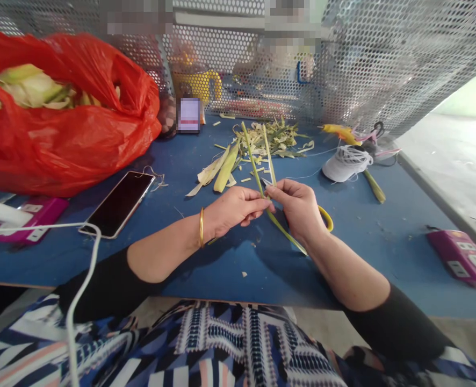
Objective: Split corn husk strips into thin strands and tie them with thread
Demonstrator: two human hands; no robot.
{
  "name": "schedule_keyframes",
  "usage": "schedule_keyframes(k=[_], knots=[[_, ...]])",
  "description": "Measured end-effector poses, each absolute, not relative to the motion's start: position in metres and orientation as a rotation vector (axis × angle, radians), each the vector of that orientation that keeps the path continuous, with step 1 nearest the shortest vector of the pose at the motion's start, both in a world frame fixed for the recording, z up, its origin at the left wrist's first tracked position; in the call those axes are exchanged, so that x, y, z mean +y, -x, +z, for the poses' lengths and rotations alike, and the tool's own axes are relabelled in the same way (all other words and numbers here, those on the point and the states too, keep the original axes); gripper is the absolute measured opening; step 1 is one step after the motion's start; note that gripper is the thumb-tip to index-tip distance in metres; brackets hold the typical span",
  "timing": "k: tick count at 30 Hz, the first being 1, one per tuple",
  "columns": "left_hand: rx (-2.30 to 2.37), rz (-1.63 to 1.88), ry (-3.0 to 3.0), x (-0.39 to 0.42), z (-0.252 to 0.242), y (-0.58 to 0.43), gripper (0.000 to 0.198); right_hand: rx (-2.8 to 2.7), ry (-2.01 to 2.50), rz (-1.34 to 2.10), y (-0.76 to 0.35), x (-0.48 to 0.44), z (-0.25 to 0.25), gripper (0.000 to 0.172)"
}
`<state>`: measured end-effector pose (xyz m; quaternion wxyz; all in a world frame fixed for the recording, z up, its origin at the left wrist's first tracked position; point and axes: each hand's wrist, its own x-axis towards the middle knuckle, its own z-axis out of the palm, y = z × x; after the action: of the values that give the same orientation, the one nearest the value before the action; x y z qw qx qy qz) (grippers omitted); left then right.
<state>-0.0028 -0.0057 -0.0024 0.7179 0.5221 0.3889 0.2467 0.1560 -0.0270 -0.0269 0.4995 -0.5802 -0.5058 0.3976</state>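
Over the middle of the blue table (230,269), my left hand (238,208) pinches a long green leaf strip (251,153) that slants from upper left to lower right. Close beside it, my right hand (300,207) is closed on scissors, whose yellow handle (325,219) shows past the palm and whose blade tips point up at the strip. A paler strip (269,153) rises from the fingers of my right hand. Behind both hands lie larger husk pieces (226,167) and a heap of leaf scraps (276,137).
At left are a red plastic bag (101,140) of husks, a phone (119,204), a white cable (95,252) and a purple power strip (47,215). White thread (346,163) and another power strip (463,255) lie right. Perforated metal panels (238,70) stand behind.
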Motion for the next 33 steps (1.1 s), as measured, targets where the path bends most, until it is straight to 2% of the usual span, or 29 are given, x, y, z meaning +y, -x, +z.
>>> schedule_keyframes(k=[3,5,7,8,10,13,15,21,30,33], knots=[[0.861,0.528,-1.139,-0.006,-0.003,0.003,0.026,-1.321,1.459,0.631,-0.161,-0.024,-0.027,0.023],[0.849,0.508,-1.120,-0.007,-0.003,0.002,0.028,-1.392,1.414,0.316,-0.165,-0.023,-0.022,0.024],[0.845,0.489,-1.104,-0.007,-0.001,0.002,0.030,-1.513,1.346,0.211,-0.166,-0.024,-0.015,0.019],[0.846,0.481,-1.102,-0.008,-0.001,0.002,0.030,-1.580,1.321,0.265,-0.166,-0.025,-0.012,0.017],[0.850,0.469,-1.116,-0.008,0.000,0.001,0.032,-1.637,1.308,0.534,-0.165,-0.028,-0.007,0.024],[0.842,0.450,-1.148,-0.010,0.001,0.000,0.034,-1.457,1.312,1.017,-0.159,-0.031,-0.005,0.034],[0.821,0.442,-1.162,-0.010,-0.001,0.000,0.034,-1.297,1.282,1.163,-0.155,-0.032,-0.006,0.037],[0.732,0.423,-1.194,-0.008,-0.005,0.003,0.029,-1.173,1.264,1.127,-0.149,-0.033,-0.010,0.028],[0.721,0.392,-1.124,-0.010,-0.005,0.002,0.027,-1.313,1.387,0.964,-0.150,-0.031,-0.017,0.021],[0.749,0.415,-0.962,-0.006,-0.004,0.002,0.027,-1.397,1.419,0.762,-0.155,-0.029,-0.010,0.019]])
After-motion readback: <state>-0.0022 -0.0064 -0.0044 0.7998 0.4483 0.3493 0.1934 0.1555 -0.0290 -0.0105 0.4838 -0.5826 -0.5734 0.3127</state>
